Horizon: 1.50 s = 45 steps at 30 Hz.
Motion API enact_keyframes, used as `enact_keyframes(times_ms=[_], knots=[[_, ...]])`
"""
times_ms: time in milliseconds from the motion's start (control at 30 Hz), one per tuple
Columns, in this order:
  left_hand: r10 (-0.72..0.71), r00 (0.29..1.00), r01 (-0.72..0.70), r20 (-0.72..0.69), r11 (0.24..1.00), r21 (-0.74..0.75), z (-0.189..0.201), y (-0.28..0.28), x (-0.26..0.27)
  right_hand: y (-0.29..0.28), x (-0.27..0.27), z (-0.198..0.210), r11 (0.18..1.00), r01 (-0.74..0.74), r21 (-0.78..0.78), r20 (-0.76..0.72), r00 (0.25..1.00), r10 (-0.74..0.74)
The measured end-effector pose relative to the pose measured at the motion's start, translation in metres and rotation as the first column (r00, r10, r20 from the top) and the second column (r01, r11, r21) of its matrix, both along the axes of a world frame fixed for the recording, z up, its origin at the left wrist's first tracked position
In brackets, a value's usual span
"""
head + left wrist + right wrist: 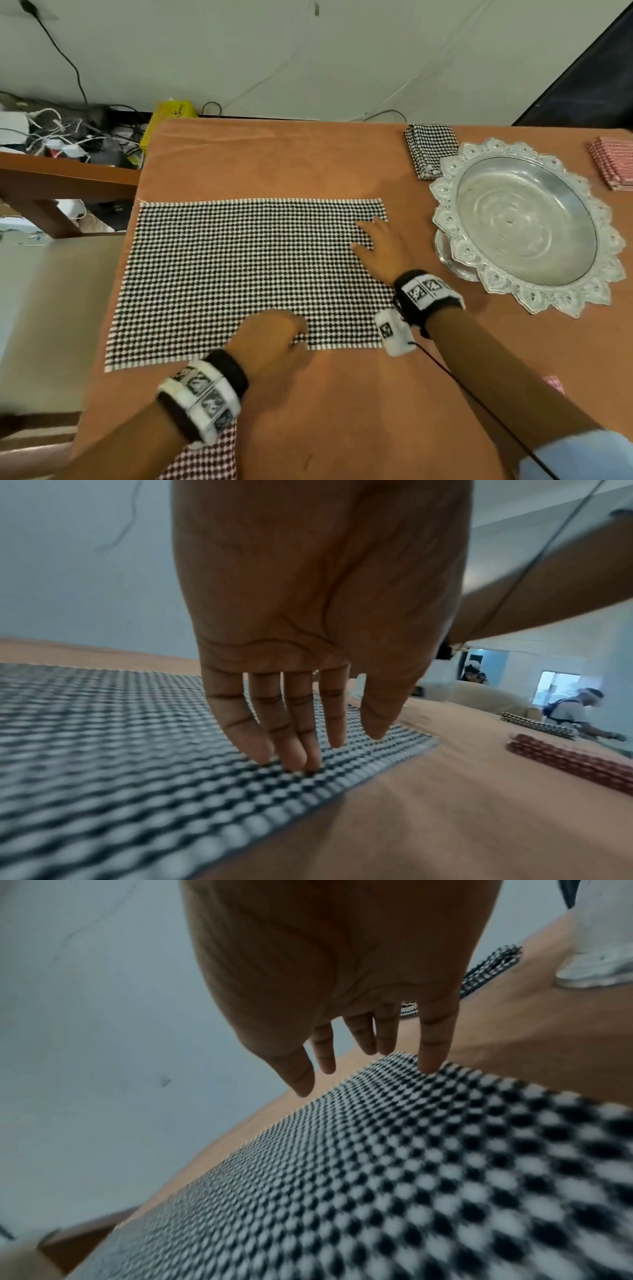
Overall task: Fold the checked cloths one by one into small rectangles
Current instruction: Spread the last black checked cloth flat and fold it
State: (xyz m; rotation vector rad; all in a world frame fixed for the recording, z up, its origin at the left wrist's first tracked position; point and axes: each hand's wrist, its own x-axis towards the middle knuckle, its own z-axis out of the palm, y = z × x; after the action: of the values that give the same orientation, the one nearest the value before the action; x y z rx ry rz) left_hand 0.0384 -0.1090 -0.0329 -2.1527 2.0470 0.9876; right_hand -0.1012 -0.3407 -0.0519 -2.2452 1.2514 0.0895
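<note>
A black-and-white checked cloth (239,274) lies spread flat on the orange-covered table (342,394). My left hand (294,334) is at the cloth's near edge, right of the middle. Its straight fingertips (291,761) press down on the cloth (120,777). My right hand (363,236) rests flat with spread fingers on the cloth's right side, near the far right corner. In the right wrist view, one fingertip (431,1066) touches the cloth (377,1177) there and the others hover just above it. Neither hand grips anything.
A folded black-and-white cloth (430,149) lies at the back, beside an ornate silver tray (445,192). A folded red checked stack (613,161) sits at the far right. Another red checked cloth (205,459) lies under my left forearm. Cables clutter a side table (51,144) on the left.
</note>
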Motion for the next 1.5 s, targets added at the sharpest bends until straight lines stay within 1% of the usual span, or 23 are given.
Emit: enact_keyframes(times_ms=[67, 100, 200, 267, 367, 467, 567, 633, 700, 767, 833, 867, 900, 933, 1033, 1100, 1133, 1167, 1200, 1300, 1367, 1467, 1500], knots=[[-0.057, 0.998, 0.058, -0.024, 0.998, 0.023, -0.005, -0.013, -0.035, -0.008, 0.014, 0.005, 0.993, 0.115, 0.026, 0.054, 0.992, -0.117], [-0.059, 0.998, 0.059, -0.024, 0.998, 0.027, -0.009, -0.023, -0.053, -0.014, 0.016, 0.005, 0.98, 0.189, 0.06, 0.068, 0.979, -0.193], [0.004, 0.999, -0.003, -0.037, 1.0, 0.023, -0.012, -0.049, -0.092, -0.033, 0.015, -0.003, 0.94, 0.301, 0.162, 0.082, 0.945, -0.317], [0.031, 0.999, -0.031, -0.024, 1.0, 0.005, -0.015, -0.056, -0.103, -0.035, 0.019, -0.006, 0.919, 0.35, 0.183, 0.083, 0.926, -0.369], [0.038, 0.999, -0.037, 0.001, 0.997, -0.064, -0.022, -0.055, -0.12, -0.041, 0.019, -0.006, 0.912, 0.363, 0.189, 0.06, 0.923, -0.38], [0.045, 0.999, -0.047, -0.018, 0.992, -0.12, -0.025, -0.051, -0.142, -0.053, 0.017, -0.005, 0.902, 0.386, 0.193, 0.108, 0.905, -0.411], [0.018, 0.998, -0.015, 0.056, 0.999, -0.046, -0.024, -0.058, -0.16, -0.061, 0.019, 0.002, 0.859, 0.435, 0.27, 0.169, 0.857, -0.487], [0.038, 0.996, -0.035, 0.084, 0.999, -0.037, -0.026, -0.066, -0.168, -0.061, 0.024, 0.009, 0.831, 0.452, 0.325, 0.199, 0.826, -0.527], [0.074, 0.993, -0.073, 0.089, 0.997, -0.008, -0.022, -0.075, -0.176, -0.061, 0.028, 0.011, 0.793, 0.478, 0.378, 0.188, 0.799, -0.571], [0.085, 0.991, -0.088, 0.108, 0.996, 0.024, -0.006, -0.086, -0.179, -0.061, 0.03, 0.011, 0.768, 0.496, 0.406, 0.191, 0.775, -0.602], [0.085, 0.984, -0.096, 0.158, 0.993, 0.062, -0.001, -0.096, -0.179, -0.061, 0.029, 0.01, 0.761, 0.516, 0.394, 0.205, 0.757, -0.62], [0.106, 0.986, -0.113, 0.127, 0.993, 0.044, 0.007, -0.102, -0.178, -0.062, 0.028, 0.009, 0.752, 0.524, 0.399, 0.219, 0.742, -0.633], [0.122, 0.989, -0.128, 0.081, 0.989, 0.07, 0.014, -0.104, -0.178, -0.062, 0.027, 0.008, 0.747, 0.528, 0.404, 0.237, 0.728, -0.643], [0.121, 0.986, -0.125, 0.114, 0.992, 0.028, 0.012, -0.105, -0.178, -0.062, 0.028, 0.006, 0.751, 0.524, 0.402, 0.259, 0.721, -0.642], [0.058, 0.988, -0.072, 0.141, 0.993, 0.096, 0.013, -0.107, -0.183, -0.059, 0.029, 0.005, 0.773, 0.499, 0.391, 0.302, 0.724, -0.62], [0.101, 0.992, -0.107, 0.079, 0.991, 0.082, 0.006, -0.104, -0.182, -0.058, 0.034, 0.004, 0.792, 0.495, 0.358, 0.337, 0.722, -0.604], [0.101, 0.992, -0.103, 0.073, 0.994, 0.021, 0.005, -0.101, -0.179, -0.057, 0.037, 0.007, 0.794, 0.497, 0.35, 0.359, 0.712, -0.603], [0.145, 0.989, -0.145, 0.014, 0.988, -0.046, 0.008, -0.098, -0.177, -0.057, 0.04, 0.01, 0.794, 0.491, 0.358, 0.362, 0.711, -0.602], [0.205, 0.977, -0.211, -0.054, 0.969, -0.131, 0.007, -0.094, -0.173, -0.057, 0.043, 0.014, 0.798, 0.478, 0.367, 0.347, 0.726, -0.594], [0.311, 0.917, -0.369, -0.25, 0.898, -0.238, 0.001, -0.073, -0.164, -0.056, 0.056, 0.028, 0.846, 0.422, 0.327, 0.316, 0.795, -0.519], [0.375, 0.858, -0.466, -0.351, 0.856, -0.223, 0.003, -0.057, -0.154, -0.055, 0.069, 0.037, 0.866, 0.38, 0.326, 0.331, 0.812, -0.481], [0.455, 0.798, -0.551, -0.395, 0.817, -0.171, -0.001, -0.035, -0.132, -0.052, 0.082, 0.055, 0.91, 0.301, 0.285, 0.326, 0.862, -0.387], [0.496, 0.759, -0.594, -0.421, 0.793, -0.137, 0.0, -0.028, -0.123, -0.051, 0.086, 0.062, 0.922, 0.277, 0.271, 0.327, 0.874, -0.359]])
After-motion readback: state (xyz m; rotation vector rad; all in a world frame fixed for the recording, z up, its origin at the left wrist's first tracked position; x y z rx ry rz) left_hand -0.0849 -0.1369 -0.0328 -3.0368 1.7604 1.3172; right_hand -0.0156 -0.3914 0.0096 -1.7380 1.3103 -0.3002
